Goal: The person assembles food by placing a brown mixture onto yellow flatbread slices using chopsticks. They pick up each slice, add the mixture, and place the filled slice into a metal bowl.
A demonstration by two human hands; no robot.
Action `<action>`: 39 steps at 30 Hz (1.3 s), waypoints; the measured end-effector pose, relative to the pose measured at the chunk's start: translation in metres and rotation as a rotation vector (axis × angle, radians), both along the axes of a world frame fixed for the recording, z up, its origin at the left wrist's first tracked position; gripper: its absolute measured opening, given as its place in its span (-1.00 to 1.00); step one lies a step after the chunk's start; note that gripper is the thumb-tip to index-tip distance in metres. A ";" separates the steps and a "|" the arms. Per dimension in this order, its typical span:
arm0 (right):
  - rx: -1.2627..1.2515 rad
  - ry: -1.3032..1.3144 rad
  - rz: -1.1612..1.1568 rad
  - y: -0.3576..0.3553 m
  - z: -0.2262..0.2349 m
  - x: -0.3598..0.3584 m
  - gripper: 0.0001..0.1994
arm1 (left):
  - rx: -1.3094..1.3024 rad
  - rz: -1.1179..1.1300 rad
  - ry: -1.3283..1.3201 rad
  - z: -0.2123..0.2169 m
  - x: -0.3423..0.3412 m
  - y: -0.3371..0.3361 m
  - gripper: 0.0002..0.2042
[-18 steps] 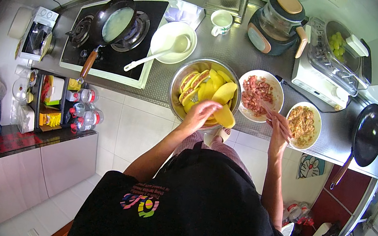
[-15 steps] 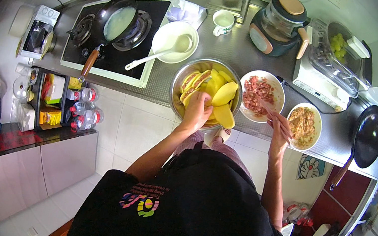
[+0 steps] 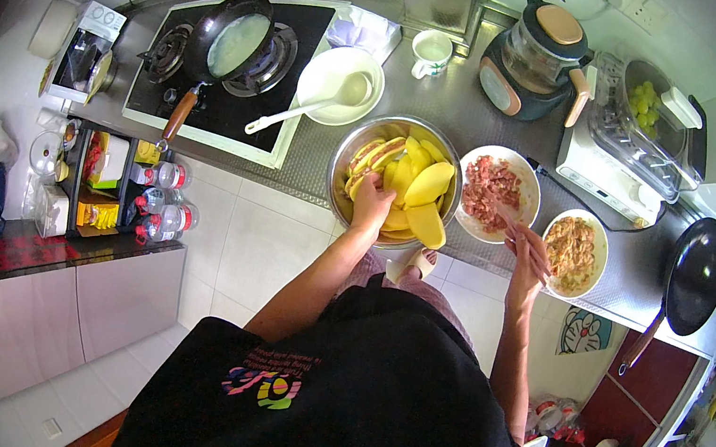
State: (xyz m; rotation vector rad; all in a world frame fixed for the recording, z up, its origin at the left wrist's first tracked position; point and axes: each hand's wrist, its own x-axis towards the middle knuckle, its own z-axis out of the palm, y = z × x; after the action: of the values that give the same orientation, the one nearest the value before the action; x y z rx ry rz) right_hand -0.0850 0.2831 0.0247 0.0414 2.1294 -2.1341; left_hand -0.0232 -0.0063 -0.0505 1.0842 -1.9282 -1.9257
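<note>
My left hand reaches into a steel bowl, its fingers closed on a yellow slice among several others. At the bowl's left side stand slices with reddish filling between them; plain yellow slices lie to the right, one hanging over the near rim. My right hand grips chopsticks, whose tips reach into the minced meat in a white bowl. Near that hand sits another white bowl with a light brown, chunky mixture. The fingertips of my left hand are partly hidden.
At left, a pan with pale liquid rests on the gas stove. Behind the steel bowl are a white bowl with a ladle, and a cup. A kettle and black frying pan stand to the right.
My left hand has shifted slightly left within the steel bowl, toward the filled slices. My right hand keeps the chopsticks at the meat. The whole view has shifted a little.
</note>
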 end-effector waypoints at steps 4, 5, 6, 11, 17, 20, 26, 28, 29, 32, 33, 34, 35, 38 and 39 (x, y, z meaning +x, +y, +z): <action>-0.009 0.000 0.000 -0.001 0.000 -0.002 -0.74 | 0.308 0.078 -0.081 0.012 -0.011 -0.009 -0.76; -0.026 -0.001 -0.005 -0.001 0.000 -0.002 -0.74 | 0.343 0.104 -0.051 0.014 -0.012 -0.008 -0.76; -0.011 0.005 0.000 -0.001 0.000 -0.002 -0.74 | 0.383 0.135 -0.045 0.016 -0.013 -0.006 -0.76; -0.005 0.008 0.020 -0.001 -0.002 -0.004 -0.74 | 0.416 0.163 -0.143 0.016 -0.015 -0.002 -0.77; 0.022 -0.021 0.003 -0.001 -0.001 -0.004 -0.74 | -0.549 -0.201 -0.044 0.005 -0.010 0.003 -0.76; 0.011 -0.036 0.002 -0.002 0.000 -0.004 -0.74 | -0.758 -0.317 0.083 0.004 -0.013 -0.005 -0.73; -0.013 -0.015 0.018 -0.003 0.001 -0.005 -0.76 | -0.321 -0.283 -0.026 0.004 -0.022 -0.014 -0.69; -0.001 -0.007 0.021 -0.003 0.001 -0.005 -0.76 | -0.058 -0.206 0.045 0.009 -0.020 -0.018 -0.65; -0.009 -0.011 0.019 -0.003 0.001 -0.005 -0.76 | 0.002 -0.202 0.083 0.014 -0.015 -0.019 -0.65; 0.002 -0.011 0.022 -0.003 0.001 -0.004 -0.76 | 0.248 -0.284 0.096 0.032 -0.010 -0.028 -0.60; 0.013 -0.006 0.021 -0.003 0.001 -0.004 -0.76 | 0.333 -0.252 0.082 0.038 -0.011 -0.029 -0.60; 0.011 -0.002 0.020 -0.003 0.001 -0.004 -0.76 | 0.418 -0.219 0.069 0.043 -0.012 -0.030 -0.60; -0.007 -0.006 0.023 -0.003 0.001 -0.004 -0.75 | 0.464 -0.211 0.068 0.046 -0.014 -0.029 -0.60; -0.002 -0.020 0.030 -0.003 0.002 -0.004 -0.73 | 0.557 -0.220 0.106 0.050 -0.021 -0.025 -0.59; 0.009 -0.013 0.031 -0.003 0.002 -0.004 -0.74 | 0.556 -0.246 0.145 0.047 -0.024 -0.021 -0.58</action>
State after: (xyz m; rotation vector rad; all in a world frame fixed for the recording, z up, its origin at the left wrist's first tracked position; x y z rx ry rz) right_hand -0.0888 0.2800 0.0270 0.0235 2.1185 -2.1011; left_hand -0.0471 -0.0275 -0.0032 0.8112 -1.5441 -2.6943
